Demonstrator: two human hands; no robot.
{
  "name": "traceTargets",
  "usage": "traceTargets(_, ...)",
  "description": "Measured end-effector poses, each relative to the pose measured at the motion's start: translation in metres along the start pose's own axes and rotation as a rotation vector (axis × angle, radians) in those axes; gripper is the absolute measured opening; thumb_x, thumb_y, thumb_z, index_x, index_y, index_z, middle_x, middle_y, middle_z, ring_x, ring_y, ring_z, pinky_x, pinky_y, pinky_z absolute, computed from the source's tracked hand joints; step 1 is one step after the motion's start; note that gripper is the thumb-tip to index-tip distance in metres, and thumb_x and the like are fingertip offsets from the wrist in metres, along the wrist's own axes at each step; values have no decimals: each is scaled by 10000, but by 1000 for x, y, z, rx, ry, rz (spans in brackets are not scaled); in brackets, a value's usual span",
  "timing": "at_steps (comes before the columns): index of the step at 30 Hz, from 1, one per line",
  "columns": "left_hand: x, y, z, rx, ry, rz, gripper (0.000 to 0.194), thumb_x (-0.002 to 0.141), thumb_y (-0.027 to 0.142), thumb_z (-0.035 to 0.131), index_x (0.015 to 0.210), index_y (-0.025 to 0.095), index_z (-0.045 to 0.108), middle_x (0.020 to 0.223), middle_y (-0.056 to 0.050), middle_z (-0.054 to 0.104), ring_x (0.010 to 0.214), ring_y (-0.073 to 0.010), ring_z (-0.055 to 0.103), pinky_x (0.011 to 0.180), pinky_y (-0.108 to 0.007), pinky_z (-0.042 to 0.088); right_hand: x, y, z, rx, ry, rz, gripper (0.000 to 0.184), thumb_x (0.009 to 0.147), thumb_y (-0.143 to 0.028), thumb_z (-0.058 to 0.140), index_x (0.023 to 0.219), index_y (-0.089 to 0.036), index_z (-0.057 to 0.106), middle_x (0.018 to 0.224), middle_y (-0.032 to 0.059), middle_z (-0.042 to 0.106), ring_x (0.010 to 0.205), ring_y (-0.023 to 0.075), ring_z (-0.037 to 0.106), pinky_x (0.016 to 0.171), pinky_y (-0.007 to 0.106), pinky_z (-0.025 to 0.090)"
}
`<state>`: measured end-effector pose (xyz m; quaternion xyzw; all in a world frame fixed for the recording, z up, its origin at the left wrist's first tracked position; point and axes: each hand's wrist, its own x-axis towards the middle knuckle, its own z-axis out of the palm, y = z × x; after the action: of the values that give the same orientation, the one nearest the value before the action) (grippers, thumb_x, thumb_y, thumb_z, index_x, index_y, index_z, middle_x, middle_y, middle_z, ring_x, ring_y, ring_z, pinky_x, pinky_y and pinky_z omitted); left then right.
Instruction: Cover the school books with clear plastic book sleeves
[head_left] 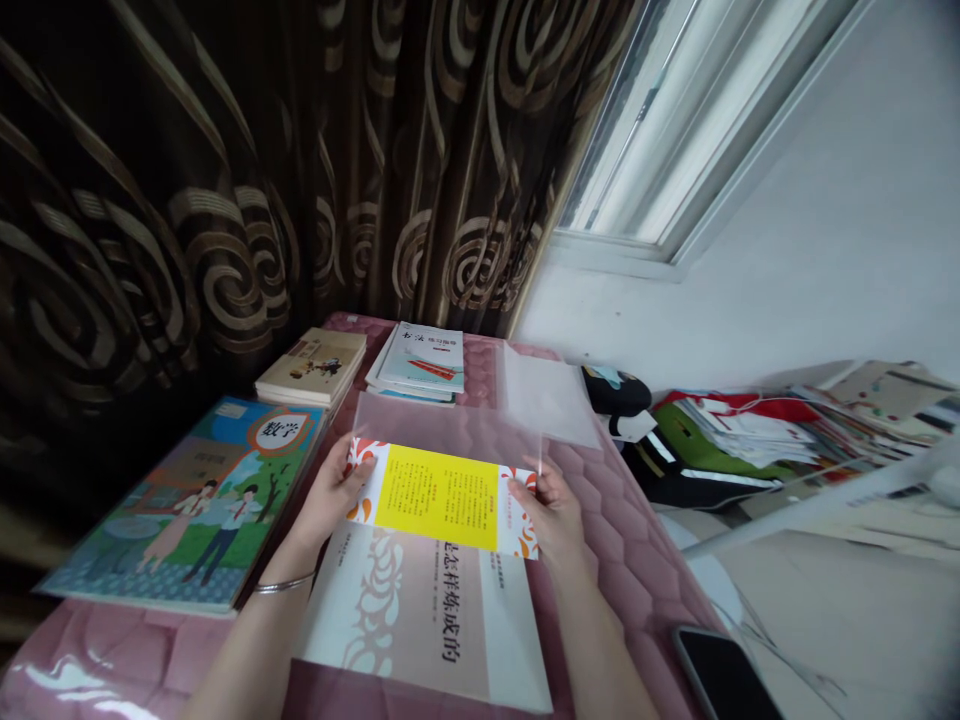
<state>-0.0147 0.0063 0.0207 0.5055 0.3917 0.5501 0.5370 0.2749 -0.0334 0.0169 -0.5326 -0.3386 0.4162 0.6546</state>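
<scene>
A white-and-pinkish book (420,620) with large dark characters lies on the pink padded table cover in front of me. Over its far end is a printed strip of paper (439,497), yellow in the middle with orange-patterned white ends. My left hand (341,487) pinches the strip's left end, thumb on top. Its right end is between the thumb and fingers of my right hand (553,510). A clear plastic sheet (450,422) reaches beyond the strip and past the book's near edge; whether the fingers grip it too is unclear.
To the left lies a math textbook (202,500). Farther back are small tan books (315,365) and a stack of booklets (424,358). Another translucent plastic sheet (547,395) is at back right. A phone (724,675) sits at the near right, by the table edge (660,540).
</scene>
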Motion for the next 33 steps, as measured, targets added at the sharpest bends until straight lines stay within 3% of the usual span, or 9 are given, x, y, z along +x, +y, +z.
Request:
traceTargets(3,1,-2,-1,18,8,21,545,799,428,717,1271,225,536,1130,-57,691,991,-199,675,880,-322,544,-1,-3,0,13,-12,1,642,452,-471,903,993,-229,658,756,-1,734,645,208,687,598,326,568)
traceTargets(9,4,-9,-6,63,56,63,499,817,429,700,1249,223,556,1183,-52,674,1076,-230,644,910,-323,532,-3,-5,-4,-17,-164,79,421,548,-483,879,800,-212,678,741,10,733,632,202,681,610,315,552)
traceTargets(14,3,-7,-4,11,52,9,556,793,445,717,1273,231,535,1143,-57,692,1012,-215,676,864,-326,554,-1,1,-4,-60,-113,76,443,504,-524,880,725,-197,679,685,26,721,569,218,660,546,340,541)
traceTargets(21,-1,1,-1,-44,78,-55,578,733,413,752,1244,228,557,1093,-59,719,959,-241,696,853,-355,563,0,5,-4,-125,-110,21,393,578,-563,801,785,-239,718,675,17,710,658,268,685,550,393,556)
traceTargets(26,-1,2,-3,-71,9,-55,553,751,404,749,1229,230,532,1094,-58,712,940,-238,700,809,-346,579,-2,0,-4,-113,-83,63,453,482,-559,869,665,-195,670,625,18,706,520,211,636,496,333,523)
traceTargets(33,0,1,-1,-84,-31,-23,463,780,395,736,1157,228,525,1020,-35,711,883,-196,701,776,-316,578,0,4,-4,-91,-60,81,475,459,-571,881,666,-193,679,591,10,697,475,194,619,460,301,506)
